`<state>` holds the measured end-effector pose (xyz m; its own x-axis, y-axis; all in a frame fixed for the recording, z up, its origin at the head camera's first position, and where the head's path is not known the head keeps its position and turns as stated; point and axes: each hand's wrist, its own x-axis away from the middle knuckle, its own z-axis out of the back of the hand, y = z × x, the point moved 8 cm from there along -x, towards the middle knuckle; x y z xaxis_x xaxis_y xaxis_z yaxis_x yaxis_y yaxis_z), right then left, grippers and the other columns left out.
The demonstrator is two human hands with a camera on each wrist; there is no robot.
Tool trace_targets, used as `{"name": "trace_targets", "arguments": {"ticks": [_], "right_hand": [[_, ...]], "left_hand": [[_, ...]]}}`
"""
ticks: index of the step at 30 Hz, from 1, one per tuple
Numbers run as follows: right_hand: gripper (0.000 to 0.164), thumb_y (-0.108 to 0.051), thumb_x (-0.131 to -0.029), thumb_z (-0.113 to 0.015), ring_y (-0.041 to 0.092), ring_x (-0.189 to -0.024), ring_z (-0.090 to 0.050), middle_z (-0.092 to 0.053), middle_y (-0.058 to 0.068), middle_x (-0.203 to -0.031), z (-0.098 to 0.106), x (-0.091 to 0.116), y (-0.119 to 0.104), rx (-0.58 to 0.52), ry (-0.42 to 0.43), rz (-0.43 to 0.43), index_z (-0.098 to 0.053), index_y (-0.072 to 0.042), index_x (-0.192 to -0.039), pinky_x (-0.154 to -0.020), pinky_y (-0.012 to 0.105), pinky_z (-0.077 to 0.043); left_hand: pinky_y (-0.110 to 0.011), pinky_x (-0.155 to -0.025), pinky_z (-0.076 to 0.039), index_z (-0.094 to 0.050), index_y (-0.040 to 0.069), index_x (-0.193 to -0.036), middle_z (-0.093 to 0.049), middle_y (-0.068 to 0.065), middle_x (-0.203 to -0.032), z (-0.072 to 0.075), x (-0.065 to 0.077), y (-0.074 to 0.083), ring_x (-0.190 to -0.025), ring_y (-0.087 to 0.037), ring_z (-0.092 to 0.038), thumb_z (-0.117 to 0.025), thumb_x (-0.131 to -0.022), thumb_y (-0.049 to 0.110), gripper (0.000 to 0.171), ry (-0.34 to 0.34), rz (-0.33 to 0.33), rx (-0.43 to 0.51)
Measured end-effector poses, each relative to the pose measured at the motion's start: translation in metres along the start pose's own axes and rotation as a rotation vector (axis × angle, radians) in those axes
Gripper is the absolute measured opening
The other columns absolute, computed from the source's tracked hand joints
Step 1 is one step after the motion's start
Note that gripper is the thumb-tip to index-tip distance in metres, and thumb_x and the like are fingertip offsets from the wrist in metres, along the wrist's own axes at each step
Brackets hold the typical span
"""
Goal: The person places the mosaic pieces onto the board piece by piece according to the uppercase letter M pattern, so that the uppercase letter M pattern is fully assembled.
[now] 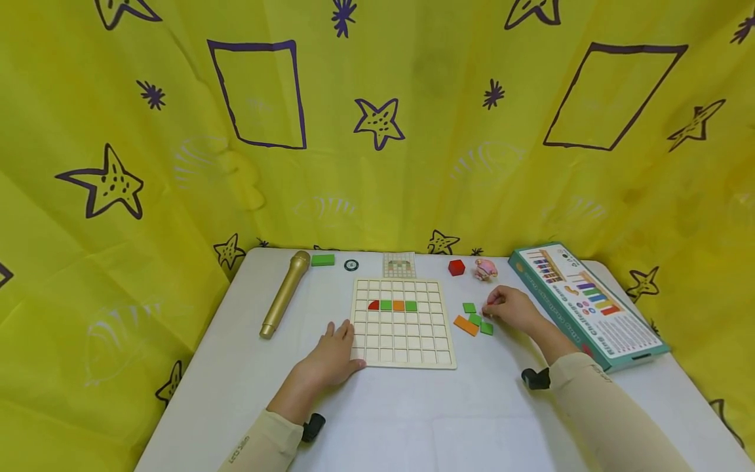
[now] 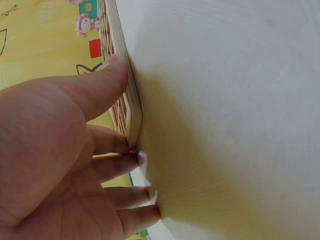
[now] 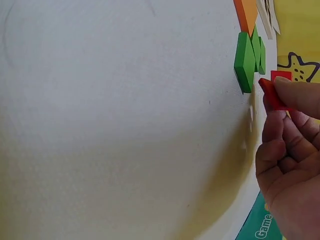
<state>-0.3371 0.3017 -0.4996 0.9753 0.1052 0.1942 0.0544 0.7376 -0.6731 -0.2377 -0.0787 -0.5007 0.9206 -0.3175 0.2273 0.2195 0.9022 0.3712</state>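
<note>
A square wooden grid board (image 1: 406, 354) lies mid-table, with one row holding a red rounded tile (image 1: 374, 305), a green tile (image 1: 386, 305), an orange tile (image 1: 398, 305) and another green one. My left hand (image 1: 330, 354) rests at the board's lower left corner; in the left wrist view its thumb lies on the edge and the fingers are stretched along the side. Between thumb and fingers my right hand (image 1: 512, 308) pinches a red tile (image 3: 272, 94), just right of several loose green tiles (image 1: 468, 307) and an orange rectangular tile (image 1: 466, 326).
Behind the board lies a small pattern card (image 1: 399, 265). A gold microphone (image 1: 285, 295), green block (image 1: 322, 260) and round dark disc (image 1: 351, 265) are at left. A red block (image 1: 457, 267), pink figurine (image 1: 485, 269) and game box (image 1: 590, 305) stand at right. Yellow curtain (image 1: 425, 190) surrounds the table.
</note>
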Motion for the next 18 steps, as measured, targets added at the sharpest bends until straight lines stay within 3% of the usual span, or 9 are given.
{"name": "trace_targets", "arguments": {"ticks": [4, 11, 18], "right_hand": [[0.021, -0.017, -0.095, -0.071, 0.026, -0.085, -0.055, -0.063, 0.01, -0.092, 0.002, 0.0, -0.004, -0.039, 0.009, -0.006, -0.06, -0.002, -0.102, -0.071, 0.03, -0.048], [0.029, -0.012, -0.097, -0.066, 0.025, -0.088, -0.057, -0.065, 0.012, -0.101, 0.001, -0.003, -0.01, -0.098, -0.003, 0.01, -0.066, 0.003, -0.121, -0.073, 0.028, -0.051], [0.027, -0.013, -0.101, -0.061, 0.026, -0.092, -0.056, -0.066, 0.014, -0.106, -0.007, -0.007, -0.018, -0.086, -0.019, 0.029, -0.067, 0.003, -0.122, -0.077, 0.028, -0.052]], "left_hand": [[-0.058, -0.114, -0.029, -0.033, -0.012, -0.15, -0.029, -0.026, -0.159, 0.002, 0.0, 0.001, -0.146, -0.051, -0.019, -0.07, -0.095, 0.035, 0.082, 0.005, -0.01, 0.002], [-0.058, -0.115, -0.029, -0.032, -0.011, -0.151, -0.028, -0.024, -0.16, 0.002, 0.0, 0.002, -0.147, -0.05, -0.018, -0.07, -0.094, 0.035, 0.083, -0.004, 0.009, 0.01], [-0.058, -0.115, -0.029, -0.033, -0.011, -0.151, -0.028, -0.024, -0.16, 0.001, 0.0, 0.001, -0.147, -0.05, -0.018, -0.07, -0.095, 0.036, 0.082, -0.004, 0.008, 0.011]]}}
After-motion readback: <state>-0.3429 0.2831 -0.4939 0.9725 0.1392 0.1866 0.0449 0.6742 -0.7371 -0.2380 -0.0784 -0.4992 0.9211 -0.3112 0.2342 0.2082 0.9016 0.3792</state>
